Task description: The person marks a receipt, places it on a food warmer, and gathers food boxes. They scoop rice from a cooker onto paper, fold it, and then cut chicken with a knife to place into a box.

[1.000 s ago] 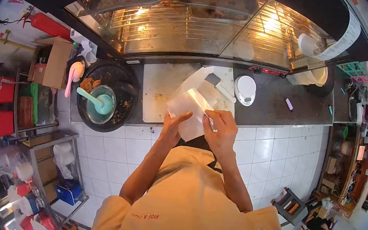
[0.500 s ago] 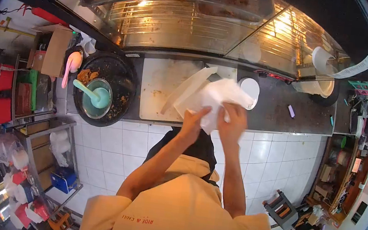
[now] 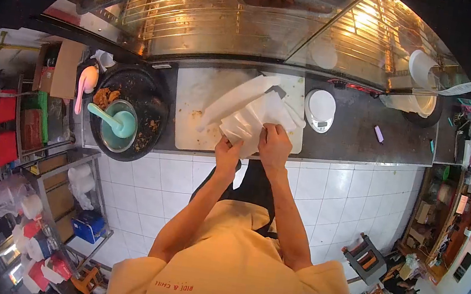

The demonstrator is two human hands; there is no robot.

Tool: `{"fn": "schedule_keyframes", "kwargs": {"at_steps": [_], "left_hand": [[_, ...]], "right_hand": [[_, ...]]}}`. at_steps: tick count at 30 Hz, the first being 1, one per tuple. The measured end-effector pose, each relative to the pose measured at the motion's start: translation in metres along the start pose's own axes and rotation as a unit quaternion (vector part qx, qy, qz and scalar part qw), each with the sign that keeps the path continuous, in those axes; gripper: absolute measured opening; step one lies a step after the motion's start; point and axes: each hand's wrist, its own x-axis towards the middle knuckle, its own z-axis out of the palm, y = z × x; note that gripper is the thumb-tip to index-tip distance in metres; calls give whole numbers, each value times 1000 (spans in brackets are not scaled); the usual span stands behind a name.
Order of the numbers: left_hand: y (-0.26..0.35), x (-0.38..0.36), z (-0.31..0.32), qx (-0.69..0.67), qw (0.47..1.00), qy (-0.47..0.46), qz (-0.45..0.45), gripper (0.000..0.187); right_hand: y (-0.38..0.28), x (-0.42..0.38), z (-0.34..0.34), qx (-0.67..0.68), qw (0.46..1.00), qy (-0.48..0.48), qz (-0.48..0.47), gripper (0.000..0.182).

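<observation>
A crinkled white sheet (image 3: pixel 254 120), thin like paper or a bag, is spread between my two hands over the white cutting board (image 3: pixel 193 97). My left hand (image 3: pixel 227 156) pinches its lower left corner at the board's front edge. On the right side, my right hand (image 3: pixel 274 147) has its fingers closed on the sheet's edge. Behind the sheet, a long pale strip (image 3: pixel 232 100) lies slanted across the board, and a dark piece beside it is partly covered. Brown crumbs dot the board's left part.
Left of the board, a black round tray (image 3: pixel 158 101) holds brown fried pieces and a metal bowl (image 3: pixel 116 149) with a mint-green ladle (image 3: pixel 122 123). A white kitchen scale (image 3: pixel 320 110) and purple marker (image 3: pixel 379 134) stand to the right. A lit glass cabinet (image 3: pixel 233 28) spans the back.
Both hands have come down and toward the board's front edge. The white sheet, raised and bunched before, is now flatter and lower. The scale, partly covered before, shows fully.
</observation>
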Motion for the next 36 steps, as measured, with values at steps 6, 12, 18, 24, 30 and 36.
{"fn": "schedule_keyframes", "kwargs": {"at_steps": [6,12,18,24,30,36], "left_hand": [[-7,17,-16,191,975,10,115,23],[1,24,-23,303,939,37,157,25],[4,29,-25,324,928,42,178,27],[15,24,-22,341,924,14,171,40],[14,23,-20,350,913,8,209,52],[8,26,-23,327,908,7,262,67]], "right_hand": [[10,1,24,-7,1000,-28,-7,8],[7,12,33,-69,993,-91,13,5],[1,16,34,-63,994,-90,0,6],[-12,26,28,-77,992,-96,10,7],[-11,36,33,-58,992,-115,-11,7],[5,30,46,-50,988,-143,-33,7]]}}
